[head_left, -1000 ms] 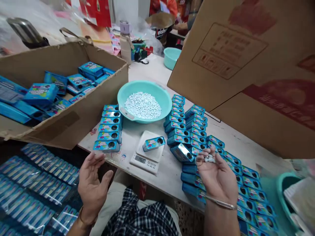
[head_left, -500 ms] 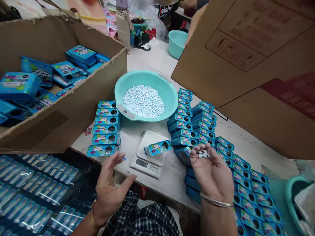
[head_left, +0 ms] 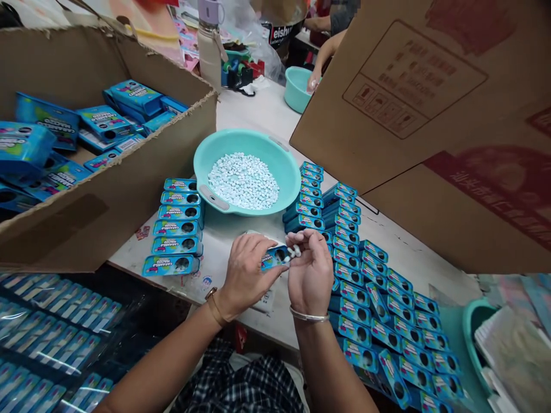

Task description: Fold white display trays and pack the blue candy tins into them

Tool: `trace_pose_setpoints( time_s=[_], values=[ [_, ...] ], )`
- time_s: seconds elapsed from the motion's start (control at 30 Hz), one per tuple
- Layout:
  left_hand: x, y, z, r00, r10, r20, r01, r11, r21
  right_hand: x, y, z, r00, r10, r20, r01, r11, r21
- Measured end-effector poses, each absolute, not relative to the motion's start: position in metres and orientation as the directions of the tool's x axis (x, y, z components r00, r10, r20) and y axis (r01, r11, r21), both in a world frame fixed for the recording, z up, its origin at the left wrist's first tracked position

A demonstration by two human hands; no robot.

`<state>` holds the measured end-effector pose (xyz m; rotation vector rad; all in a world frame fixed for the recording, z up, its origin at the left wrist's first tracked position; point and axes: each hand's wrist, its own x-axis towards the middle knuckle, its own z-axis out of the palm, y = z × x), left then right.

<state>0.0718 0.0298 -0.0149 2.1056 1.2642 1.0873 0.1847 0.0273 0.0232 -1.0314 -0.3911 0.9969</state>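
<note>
While the left hand (head_left: 246,268) grips 1 blue tin (head_left: 274,256) above the desk (head_left: 253,115), the right hand (head_left: 310,269) pinches white tablets (head_left: 295,251) at its opening. Teal bowl (head_left: 284,166) of tablets just beyond; stacked tins (head_left: 176,229) on both sides.

We read "eishu" w/ smaller "ueberry" below on the far dark tub (head_left: 282,35). Blue tins (head_left: 176,228) left of the bowl carry a logo, upside down to us, approx. "CARAMELS MACOS", not sure. Right carton (head_left: 430,103) has handling symbols and red Chinese print, too blurred to read.
</note>
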Motion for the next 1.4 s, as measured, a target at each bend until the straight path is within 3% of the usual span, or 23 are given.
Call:
trace_pose_setpoints(
  time_s=[0.27,0.4,0.47,0.53,0.63,0.7,0.9,0.97,1.1,1.2,1.3,1.33,1.4],
  values=[
    [0.072,0.029,-0.022,0.258,0.895,0.364,0.469,-0.446,0.762,0.182,0.024,0.030,0.518,0.849,-0.101,-0.432,0.158,-0.888],
    [0.053,0.013,-0.024,0.144,0.921,0.361,0.415,-0.387,0.823,0.187,0.060,0.045,0.454,0.886,0.090,-0.235,0.216,-0.948],
    [0.039,-0.003,-0.026,0.046,0.933,0.356,0.412,-0.343,0.844,0.188,0.100,0.045,0.299,0.935,0.190,-0.023,0.206,-0.978],
    [0.023,-0.024,-0.031,-0.038,0.932,0.360,0.419,-0.312,0.853,0.184,0.150,0.037,0.033,0.978,0.205,0.256,0.190,-0.948],
    [0.003,-0.057,-0.045,-0.107,0.934,0.342,0.426,-0.268,0.864,0.164,0.221,0.015,-0.341,0.940,0.031,0.631,0.253,-0.733],
    [-0.008,-0.074,-0.058,-0.138,0.942,0.307,0.424,-0.224,0.878,0.144,0.253,-0.001,-0.454,0.886,-0.096,0.721,0.303,-0.623],
    [-0.028,-0.099,-0.083,-0.286,0.951,0.116,0.324,-0.018,0.946,0.116,0.260,-0.034,-0.546,0.805,-0.234,0.672,0.253,-0.696],
    [-0.032,-0.101,-0.085,-0.319,0.946,0.063,0.289,0.033,0.957,0.129,0.249,-0.036,-0.553,0.789,-0.268,0.701,0.267,-0.661],
    [-0.033,-0.102,-0.085,-0.336,0.941,0.027,0.243,0.059,0.968,0.158,0.236,-0.035,-0.543,0.762,-0.352,0.806,0.357,-0.472],
    [-0.033,-0.101,-0.079,-0.331,0.942,0.060,0.234,0.020,0.972,0.167,0.239,-0.029,-0.463,0.838,-0.288,0.800,0.255,-0.543],
    [-0.033,-0.093,-0.066,-0.297,0.947,0.124,0.279,-0.038,0.960,0.173,0.247,-0.016,-0.270,0.911,-0.312,0.548,-0.122,-0.828],
    [-0.032,-0.088,-0.059,-0.274,0.950,0.147,0.302,-0.060,0.951,0.176,0.250,-0.011,-0.216,0.907,-0.362,0.365,-0.269,-0.891],
    [-0.030,-0.075,-0.043,-0.209,0.957,0.203,0.359,-0.118,0.926,0.183,0.252,-0.001,-0.155,0.877,-0.456,-0.065,-0.469,-0.881]
  ],
)
